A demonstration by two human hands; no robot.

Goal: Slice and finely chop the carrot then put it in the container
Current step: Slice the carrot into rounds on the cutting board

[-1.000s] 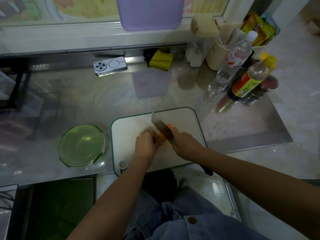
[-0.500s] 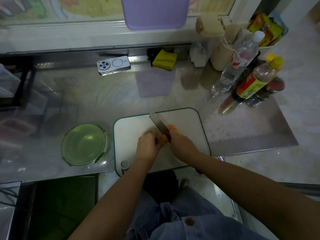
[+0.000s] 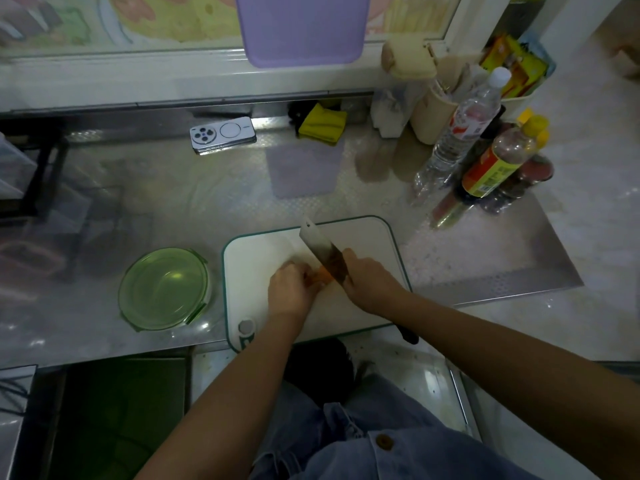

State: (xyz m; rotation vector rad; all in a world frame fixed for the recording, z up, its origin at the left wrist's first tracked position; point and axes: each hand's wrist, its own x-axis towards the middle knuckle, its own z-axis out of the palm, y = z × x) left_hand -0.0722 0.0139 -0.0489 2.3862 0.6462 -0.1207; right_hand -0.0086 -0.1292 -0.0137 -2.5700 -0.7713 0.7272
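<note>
An orange carrot (image 3: 320,276) lies on the white cutting board (image 3: 367,237), mostly hidden between my hands. My left hand (image 3: 290,289) holds the carrot with curled fingers. My right hand (image 3: 369,280) grips a wide-bladed knife (image 3: 320,245), its blade pointing away from me and set against the carrot's right side. A round green container (image 3: 163,288) stands on the steel counter just left of the board, nothing visible in it.
A phone (image 3: 222,134) and a yellow cloth (image 3: 322,124) lie at the counter's back. Bottles (image 3: 459,133) and a beige holder (image 3: 433,112) crowd the back right. A purple board (image 3: 300,27) hangs above. The counter's front edge runs just below the cutting board.
The knife blade has lifted and shifted slightly along the carrot between cuts. The loose orange slice seen by my right hand earlier is hidden now. My left hand stays on the carrot.
</note>
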